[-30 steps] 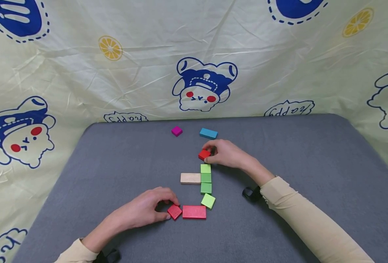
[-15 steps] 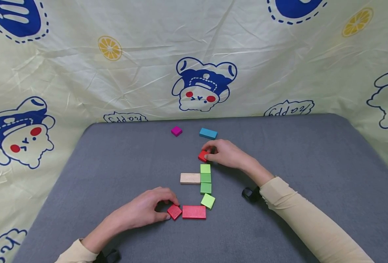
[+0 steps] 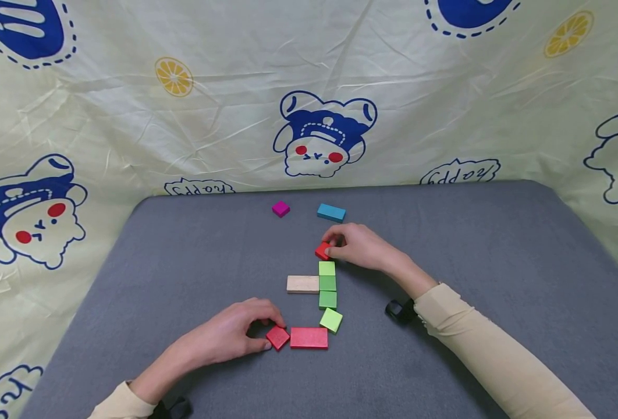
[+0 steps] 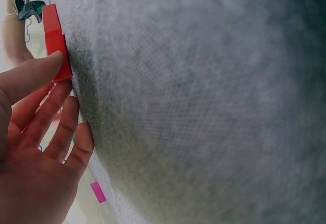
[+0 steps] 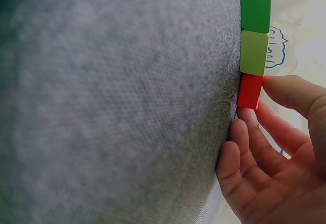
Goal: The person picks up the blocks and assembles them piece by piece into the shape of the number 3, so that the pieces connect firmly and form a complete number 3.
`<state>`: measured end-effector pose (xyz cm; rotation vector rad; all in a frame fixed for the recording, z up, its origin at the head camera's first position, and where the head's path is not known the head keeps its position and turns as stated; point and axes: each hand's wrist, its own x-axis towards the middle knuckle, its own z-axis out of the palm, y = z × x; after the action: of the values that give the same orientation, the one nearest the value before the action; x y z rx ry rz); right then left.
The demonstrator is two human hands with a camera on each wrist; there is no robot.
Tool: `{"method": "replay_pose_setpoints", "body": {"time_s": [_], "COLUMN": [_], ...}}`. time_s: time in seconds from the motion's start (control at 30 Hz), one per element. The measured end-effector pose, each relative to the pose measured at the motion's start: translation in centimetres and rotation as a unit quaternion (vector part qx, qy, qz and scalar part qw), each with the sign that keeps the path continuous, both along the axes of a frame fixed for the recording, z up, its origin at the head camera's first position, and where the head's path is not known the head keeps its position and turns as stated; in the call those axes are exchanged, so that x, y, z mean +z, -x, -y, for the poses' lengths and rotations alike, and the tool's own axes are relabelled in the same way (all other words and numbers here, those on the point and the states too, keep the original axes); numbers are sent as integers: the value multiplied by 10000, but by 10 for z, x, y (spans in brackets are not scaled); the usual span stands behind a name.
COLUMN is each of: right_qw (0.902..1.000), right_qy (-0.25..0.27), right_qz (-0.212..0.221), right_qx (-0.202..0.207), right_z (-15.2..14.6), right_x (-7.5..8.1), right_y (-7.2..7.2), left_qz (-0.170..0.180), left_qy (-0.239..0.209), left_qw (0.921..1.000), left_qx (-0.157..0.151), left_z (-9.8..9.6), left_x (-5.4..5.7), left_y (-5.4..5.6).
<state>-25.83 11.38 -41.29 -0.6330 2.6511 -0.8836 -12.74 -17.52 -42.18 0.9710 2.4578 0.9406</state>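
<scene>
My left hand (image 3: 241, 331) pinches a red cube (image 3: 277, 337) between thumb and fingers, just left of a long red block (image 3: 309, 338). My right hand (image 3: 363, 247) pinches another red block (image 3: 322, 251) at the far end of a column of green blocks. In the right wrist view this red block (image 5: 249, 90) lies end to end with the light green block (image 5: 253, 53). The column runs from a light green block (image 3: 327, 268) through two darker green ones (image 3: 327, 299) to a tilted light green block (image 3: 331, 320) at the long red block's corner.
A pale wooden block (image 3: 303, 284) extends left from the column. Farther back on the grey tabletop (image 3: 445, 244) sit a magenta cube (image 3: 281, 209) and a blue block (image 3: 331, 212). A printed curtain (image 3: 235, 134) hangs behind the table's far edge.
My right hand has shifted its red block slightly toward me and left, nearer the end of the green column. The left hand and its red cube have stayed still.
</scene>
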Motion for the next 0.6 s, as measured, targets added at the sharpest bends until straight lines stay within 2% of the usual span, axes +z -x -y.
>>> {"method": "replay_pose_setpoints", "body": {"time_s": [0.6], "right_qw": [10000], "right_qy": [46], "right_qz": [-21], "right_qx": [0], "right_z": [-1], "right_x": [-1], "right_y": [-2], "left_qz": [-23], "left_qy": [35], "left_qw": [10000], "left_qx": [66], "left_z": [-1], "left_x": [1], "left_y": [-2]}}
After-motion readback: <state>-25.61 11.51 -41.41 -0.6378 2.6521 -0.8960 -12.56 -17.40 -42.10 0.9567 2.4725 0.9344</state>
